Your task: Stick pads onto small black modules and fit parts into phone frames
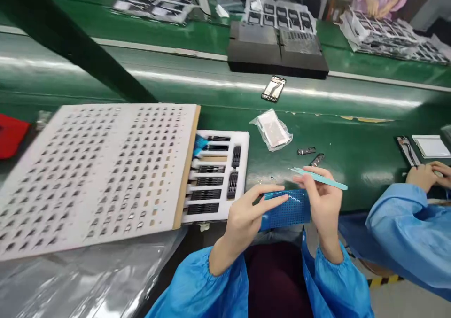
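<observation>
At upper left, a slanting post [88, 57] is barring the way above the white board [111, 167], which is seemingly overhanging the foam tray [244, 163] (its left edge is hiding). Right of the tweezers [326, 179], green bench [366, 160] is leaving passage toward the co-worker's hand [422, 177].

Bright, fairly even light seems to fall from above. Long white glare streaks the smooth green strip [218, 80] along the counter's [352, 144] far edge; harsh highlights crease the clear plastic [95, 280] toward its near left corner. Leftward, the white board [105, 177] looks stretched and smeared; the far trays [158, 1] are soft.
</observation>
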### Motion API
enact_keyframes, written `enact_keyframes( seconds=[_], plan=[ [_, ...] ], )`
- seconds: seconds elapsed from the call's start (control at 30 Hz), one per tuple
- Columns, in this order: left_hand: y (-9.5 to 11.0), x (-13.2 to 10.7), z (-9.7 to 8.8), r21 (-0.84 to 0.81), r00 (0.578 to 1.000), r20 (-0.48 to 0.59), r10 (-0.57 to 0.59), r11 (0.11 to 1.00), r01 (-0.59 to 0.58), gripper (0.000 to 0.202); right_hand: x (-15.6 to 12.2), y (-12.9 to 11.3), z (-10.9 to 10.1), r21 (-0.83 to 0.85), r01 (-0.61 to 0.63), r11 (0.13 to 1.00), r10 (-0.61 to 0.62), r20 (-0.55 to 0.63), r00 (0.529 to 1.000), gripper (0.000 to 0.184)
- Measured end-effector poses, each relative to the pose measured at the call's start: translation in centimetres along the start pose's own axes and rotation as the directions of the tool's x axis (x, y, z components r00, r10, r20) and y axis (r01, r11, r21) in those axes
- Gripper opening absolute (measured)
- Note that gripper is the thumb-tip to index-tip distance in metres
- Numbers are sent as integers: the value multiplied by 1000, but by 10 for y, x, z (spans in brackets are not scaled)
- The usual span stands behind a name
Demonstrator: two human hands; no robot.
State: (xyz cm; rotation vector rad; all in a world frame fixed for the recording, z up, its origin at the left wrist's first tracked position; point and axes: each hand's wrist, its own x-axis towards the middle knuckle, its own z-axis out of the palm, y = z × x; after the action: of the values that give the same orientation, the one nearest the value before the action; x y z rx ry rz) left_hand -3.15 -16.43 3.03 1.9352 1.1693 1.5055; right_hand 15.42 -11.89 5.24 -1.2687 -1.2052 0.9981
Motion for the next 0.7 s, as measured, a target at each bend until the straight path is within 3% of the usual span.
enact_keyframes(
  seconds=[0.07,0.2,0.3,0.4,0.47,0.53,0.7],
  plan=[
    [-1,-4,1,-26,999,37,-23,999,24,42,-2,10,2,-11,-25,1000,25,45,999,22],
    [0,-7,-3,-162,970,101,-222,958,236,38,-5,26,3,3,18,1000,-18,-9,1000,16],
    [0,-5,-9,-345,913,218,-345,848,403,40,-6,31,2,-81,128,988,-135,-84,987,16],
    [2,2,-15,-452,820,309,-481,685,572,52,-5,35,-3,-191,283,940,-297,-50,954,22],
    [6,12,-16,-380,755,339,-562,652,656,48,-4,38,-4,-228,399,888,-411,-4,912,28],
    [12,22,-12,-235,725,345,-596,693,682,36,-7,40,-2,-251,473,844,-485,18,874,34],
    [13,30,5,-33,737,378,-561,787,616,12,-13,43,4,-261,456,851,-467,21,884,37]
  ],
)
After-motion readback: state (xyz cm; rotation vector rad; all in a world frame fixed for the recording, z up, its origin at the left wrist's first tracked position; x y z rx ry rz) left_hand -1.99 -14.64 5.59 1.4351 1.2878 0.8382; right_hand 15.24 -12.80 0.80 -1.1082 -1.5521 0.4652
